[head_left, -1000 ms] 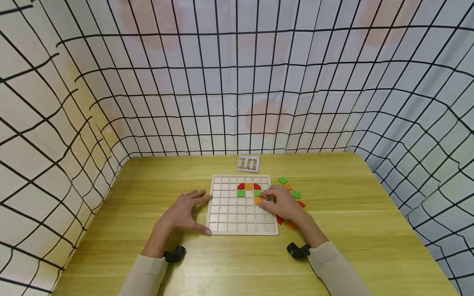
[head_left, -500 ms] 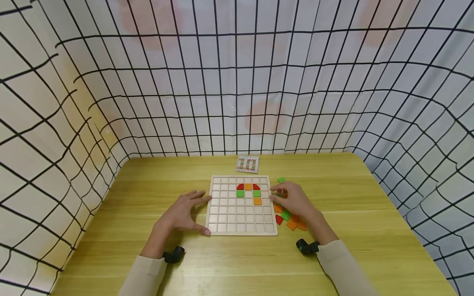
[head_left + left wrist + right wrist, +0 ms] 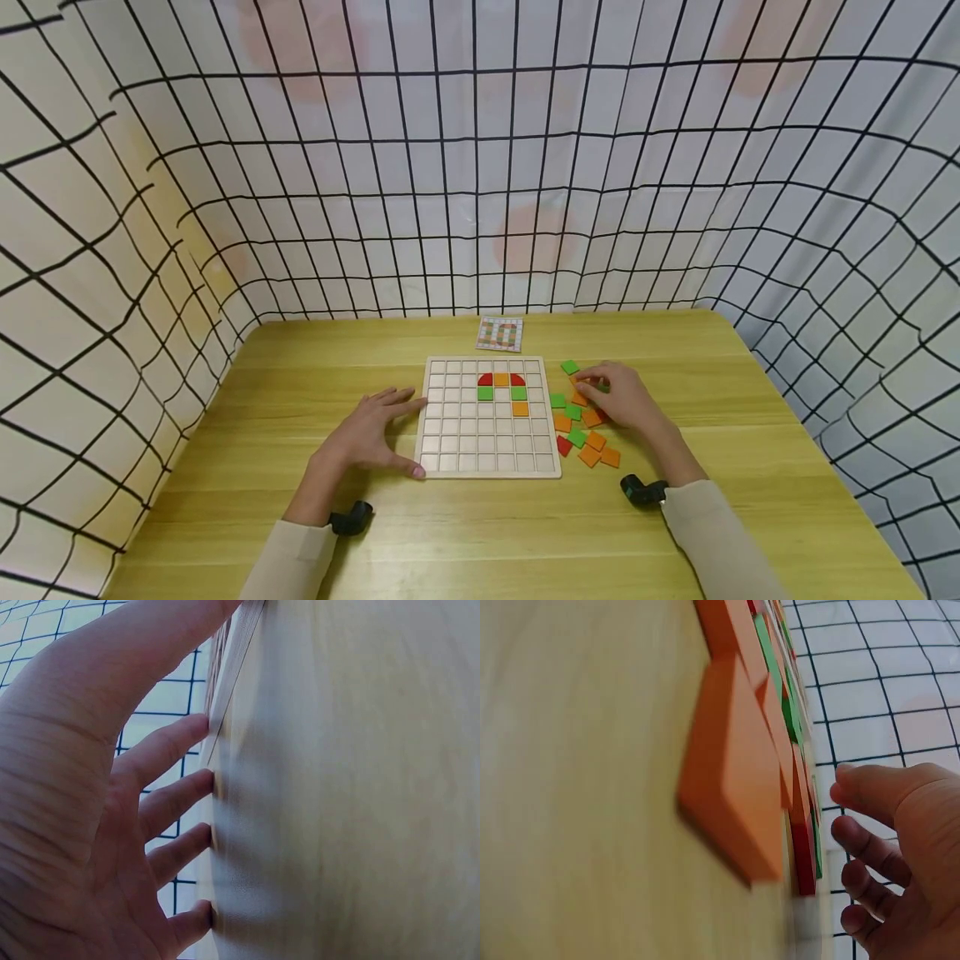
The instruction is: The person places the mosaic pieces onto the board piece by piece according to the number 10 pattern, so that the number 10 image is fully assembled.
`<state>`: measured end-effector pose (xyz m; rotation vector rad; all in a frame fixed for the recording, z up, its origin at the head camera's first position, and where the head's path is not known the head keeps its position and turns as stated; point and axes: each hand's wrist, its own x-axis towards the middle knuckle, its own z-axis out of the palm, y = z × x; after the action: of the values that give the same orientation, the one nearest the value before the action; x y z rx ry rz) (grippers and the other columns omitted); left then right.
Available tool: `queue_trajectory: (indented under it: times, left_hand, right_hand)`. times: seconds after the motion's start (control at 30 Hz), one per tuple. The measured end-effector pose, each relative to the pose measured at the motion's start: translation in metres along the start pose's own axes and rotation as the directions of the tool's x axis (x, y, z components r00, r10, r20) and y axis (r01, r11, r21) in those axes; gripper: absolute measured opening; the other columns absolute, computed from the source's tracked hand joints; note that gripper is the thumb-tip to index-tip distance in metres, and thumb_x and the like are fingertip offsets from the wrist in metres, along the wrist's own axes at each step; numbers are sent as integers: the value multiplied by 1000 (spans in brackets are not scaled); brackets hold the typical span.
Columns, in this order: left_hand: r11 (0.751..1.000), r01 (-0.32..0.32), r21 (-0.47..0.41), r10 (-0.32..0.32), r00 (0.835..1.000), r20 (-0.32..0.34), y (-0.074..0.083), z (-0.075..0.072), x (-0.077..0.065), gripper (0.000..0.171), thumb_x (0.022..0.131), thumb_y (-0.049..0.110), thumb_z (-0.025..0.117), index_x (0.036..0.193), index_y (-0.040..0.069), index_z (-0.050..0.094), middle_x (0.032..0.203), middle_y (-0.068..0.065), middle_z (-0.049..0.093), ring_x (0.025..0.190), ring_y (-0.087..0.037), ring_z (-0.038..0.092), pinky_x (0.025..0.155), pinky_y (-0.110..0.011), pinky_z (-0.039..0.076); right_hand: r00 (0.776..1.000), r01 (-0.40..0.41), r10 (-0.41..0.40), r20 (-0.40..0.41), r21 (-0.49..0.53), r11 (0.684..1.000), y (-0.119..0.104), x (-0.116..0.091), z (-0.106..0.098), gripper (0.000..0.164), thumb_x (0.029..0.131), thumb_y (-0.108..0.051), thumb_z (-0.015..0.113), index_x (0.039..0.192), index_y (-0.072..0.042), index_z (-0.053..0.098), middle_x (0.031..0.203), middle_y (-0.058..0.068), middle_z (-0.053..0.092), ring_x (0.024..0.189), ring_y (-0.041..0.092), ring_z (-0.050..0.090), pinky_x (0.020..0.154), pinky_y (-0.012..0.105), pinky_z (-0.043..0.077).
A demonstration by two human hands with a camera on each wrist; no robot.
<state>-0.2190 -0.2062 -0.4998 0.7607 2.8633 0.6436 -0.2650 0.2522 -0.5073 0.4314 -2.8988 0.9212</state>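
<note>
In the head view a pale wooden grid board [image 3: 450,433] lies flat on the table. Red quarter-round tiles [image 3: 486,380], green tiles [image 3: 486,393] and orange tiles [image 3: 521,409] sit in some squares of its upper right part. My left hand [image 3: 371,429] rests at the board's left edge, fingers spread, thumb at the lower corner. Right of the board, my right hand [image 3: 618,396] hovers over a loose heap, its fingertips by an orange tile [image 3: 580,398]. In the right wrist view the right hand [image 3: 907,855] has loosely bent fingers and no tile visible between them.
Loose green, orange and red tiles, such as a green tile [image 3: 577,438], lie scattered beside the board. A small printed pattern card [image 3: 499,334] lies behind it. Black netting [image 3: 480,233] surrounds the table's back and sides. Each wrist wears a small black camera [image 3: 642,491].
My right hand has moved off the board to the right, away from the orange tile in its square, and is now above the loose tiles. The left hand stays at the board's edge.
</note>
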Motion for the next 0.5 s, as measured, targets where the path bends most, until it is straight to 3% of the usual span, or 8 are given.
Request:
queue_trajectory:
  times: [0.27,0.5]
  left_hand:
    - [1000,-3,-5,3,1000,-1,-1,1,0,116,58,77,86,155,28,49,166,-11,37,155,-44,27,122,-73,18]
    - [1000,8,3,-8,1000,6,-1,1,1,116,57,78,86,156,29,48,167,-10,37,156,-43,26,122,-73,18]
  right_hand:
    - [999,-29,30,23,-19,999,16,-4,-7,29,104,-25,63,124,-8,74,114,14,71,100,28,64,86,47,54]
    - [999,-45,45,-7,-12,999,25,-7,-13,28,104,-25,64,123,-6,74,106,12,70,91,24,60,77,36,50]
